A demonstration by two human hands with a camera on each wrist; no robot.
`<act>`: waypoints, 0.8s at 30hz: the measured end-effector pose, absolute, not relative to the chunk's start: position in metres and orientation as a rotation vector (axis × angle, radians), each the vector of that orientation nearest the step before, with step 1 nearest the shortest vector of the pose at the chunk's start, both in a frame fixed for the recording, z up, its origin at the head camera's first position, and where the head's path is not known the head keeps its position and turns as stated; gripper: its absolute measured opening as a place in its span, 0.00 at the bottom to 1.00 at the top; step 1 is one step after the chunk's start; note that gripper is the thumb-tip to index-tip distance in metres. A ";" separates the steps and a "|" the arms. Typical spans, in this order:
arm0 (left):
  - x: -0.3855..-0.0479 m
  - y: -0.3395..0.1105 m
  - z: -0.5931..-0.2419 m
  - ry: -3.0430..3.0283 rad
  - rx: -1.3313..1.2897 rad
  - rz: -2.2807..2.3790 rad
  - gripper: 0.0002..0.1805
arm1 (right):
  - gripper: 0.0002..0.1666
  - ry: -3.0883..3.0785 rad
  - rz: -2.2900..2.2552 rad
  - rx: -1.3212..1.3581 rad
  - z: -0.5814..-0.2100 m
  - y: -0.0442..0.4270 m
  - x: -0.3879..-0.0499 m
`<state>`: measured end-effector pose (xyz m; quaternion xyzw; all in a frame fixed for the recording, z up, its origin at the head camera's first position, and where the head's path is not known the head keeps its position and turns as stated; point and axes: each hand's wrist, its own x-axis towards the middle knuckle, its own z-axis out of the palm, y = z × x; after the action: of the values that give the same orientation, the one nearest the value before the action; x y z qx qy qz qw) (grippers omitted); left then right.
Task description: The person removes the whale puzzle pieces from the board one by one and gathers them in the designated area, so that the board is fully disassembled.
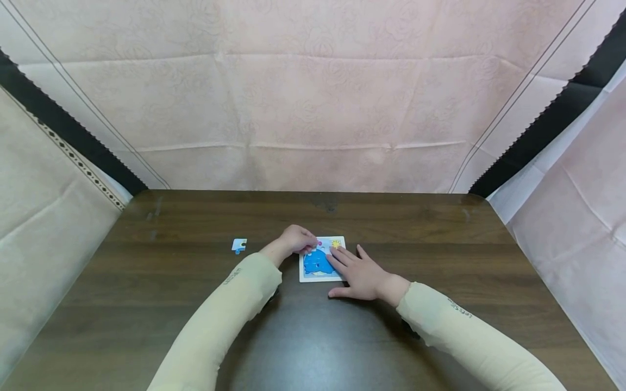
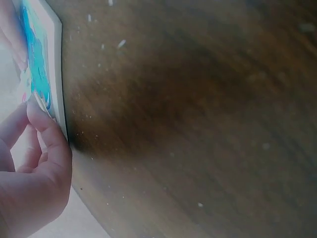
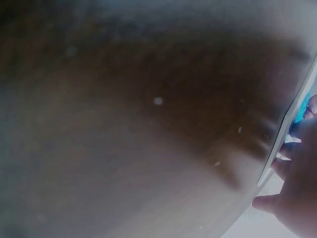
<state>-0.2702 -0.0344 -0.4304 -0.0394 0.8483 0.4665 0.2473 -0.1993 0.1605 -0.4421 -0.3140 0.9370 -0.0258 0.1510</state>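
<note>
A small jigsaw puzzle with a white border, a blue animal and a yellow sun lies on the table. At its upper left, my left hand pinches a thin puzzle piece between thumb and finger, tilted against the picture. My right hand lies with spread, straight fingers over the puzzle's right edge, thumb apart near the lower corner. In the right wrist view that hand shows only at the far right. A loose puzzle piece, light blue and white, lies on the table left of my left hand.
The brown wooden table carries the puzzle near its middle. Pale patterned cloth hangs behind the table's far edge and along both sides, with dark bands at the corners.
</note>
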 end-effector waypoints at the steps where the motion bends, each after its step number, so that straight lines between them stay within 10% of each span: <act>1: -0.270 -0.034 -0.431 2.308 -0.112 1.277 0.12 | 0.52 2.689 -0.071 -0.903 -0.442 0.161 -0.199; 24: -0.273 -0.040 -0.437 2.315 0.005 1.257 0.12 | 0.51 2.709 0.005 -0.920 -0.436 0.158 -0.201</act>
<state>-0.2732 -0.0400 -0.4366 0.0017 0.8507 0.4619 0.2507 -0.2010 0.1581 -0.4365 -0.3183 0.9376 0.0016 0.1399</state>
